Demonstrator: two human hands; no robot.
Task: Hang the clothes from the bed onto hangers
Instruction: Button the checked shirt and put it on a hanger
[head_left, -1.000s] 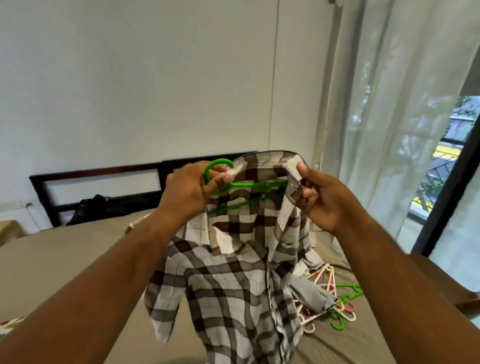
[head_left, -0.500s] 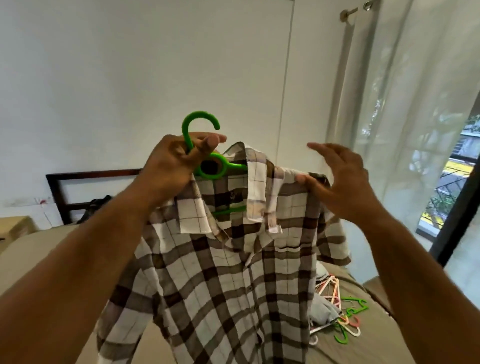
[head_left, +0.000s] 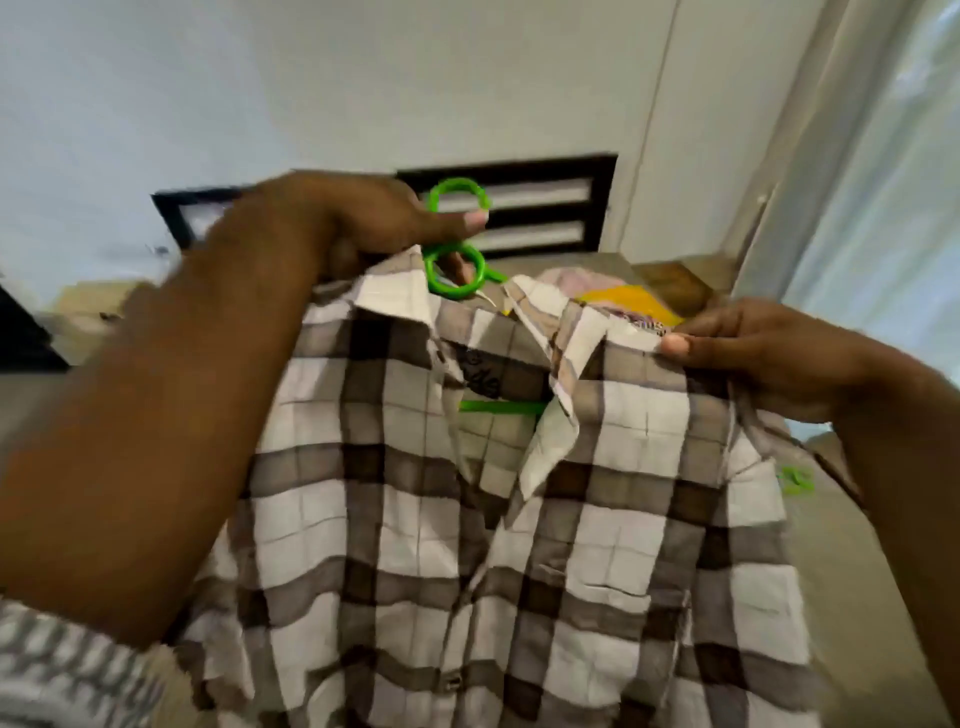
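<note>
On the head camera, my left hand (head_left: 332, 223) is clamped around the green hanger (head_left: 452, 270) at its neck, the checked shirt (head_left: 467, 545) draped on it above the bed (head_left: 36, 405). My right hand (head_left: 769, 358) pinches the shirt's shoulder. I'd tug that shoulder squarely over the hanger arm, hook held level.

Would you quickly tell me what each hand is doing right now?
Left hand: closed, grips the green hanger by its neck below the hook.
Right hand: closed, pinches the plaid shirt at its shoulder.
</note>
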